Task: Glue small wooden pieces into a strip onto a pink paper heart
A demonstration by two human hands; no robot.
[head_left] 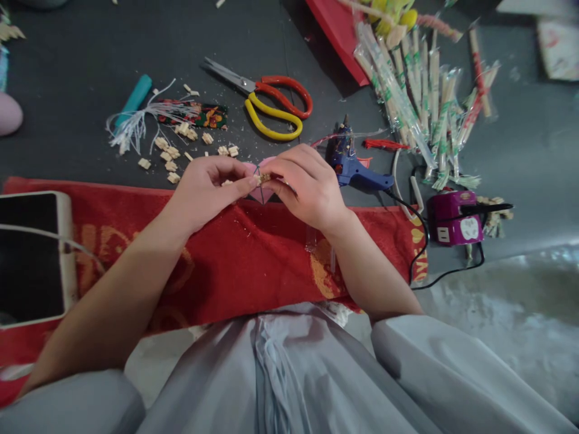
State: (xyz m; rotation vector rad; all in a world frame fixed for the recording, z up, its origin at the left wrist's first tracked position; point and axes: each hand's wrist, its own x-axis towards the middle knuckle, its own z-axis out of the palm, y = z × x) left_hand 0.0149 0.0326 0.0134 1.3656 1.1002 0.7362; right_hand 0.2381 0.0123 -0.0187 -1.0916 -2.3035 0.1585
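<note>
From afar I watch the left hand [203, 188] and right hand [313, 187] pinch a wood bit [265, 178] between them. I'd judge it light and stiff, perhaps brittle, so best held gently by its ends.

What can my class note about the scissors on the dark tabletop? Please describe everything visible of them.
The scissors have slim, silvery, metal-looking blades joined at a pivot, and two looped handles that look plastic: one orange-red, one yellow. They lie flat on the dark grey tabletop, tips pointing to the upper left of the view, beyond the left hand and right hand, neither of which touches them. The blades look shut or nearly so.
</note>
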